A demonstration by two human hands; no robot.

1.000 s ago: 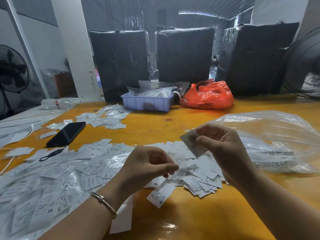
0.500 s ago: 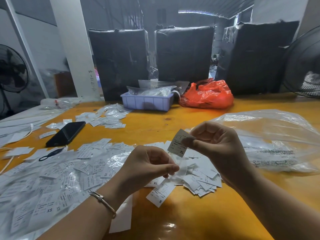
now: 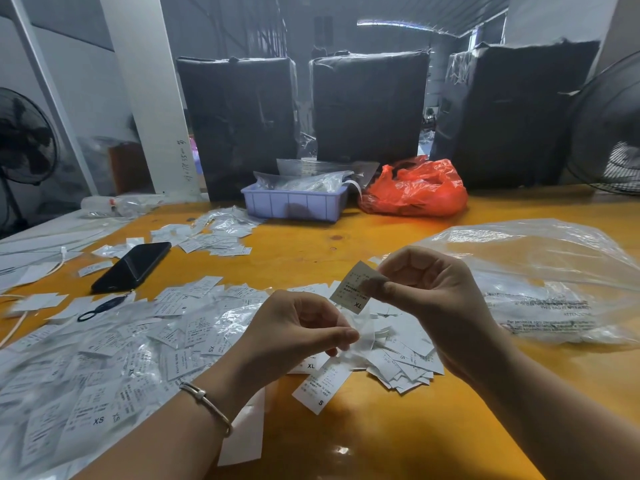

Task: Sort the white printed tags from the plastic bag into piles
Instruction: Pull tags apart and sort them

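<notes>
Yellow counter (image 3: 398, 438) carries everything you are working with, and one landmark serves for places: the loose heap of tags (image 3: 398, 351) lying under your hands. Left of that heap spreads a much larger drift of tags in clear sleeves (image 3: 104, 358), sizes XS and XL mixed together, so most of the sorting looks still ahead of you; beyond it, farther from you, lie a black phone (image 3: 133, 266) and a smaller pile of tags (image 3: 214, 235) that may already be sorted. Your left hand (image 3: 294, 336) hovers just left of the heap, its grip pinching a thin clear sleeve (image 3: 363, 332). Your right hand (image 3: 429, 296), above the heap, pinches one white tag (image 3: 353, 287) marked XL, held up between thumb and fingers, not yet laid on any pile. Right of the heap sags the clear plastic bag (image 3: 540, 271).
</notes>
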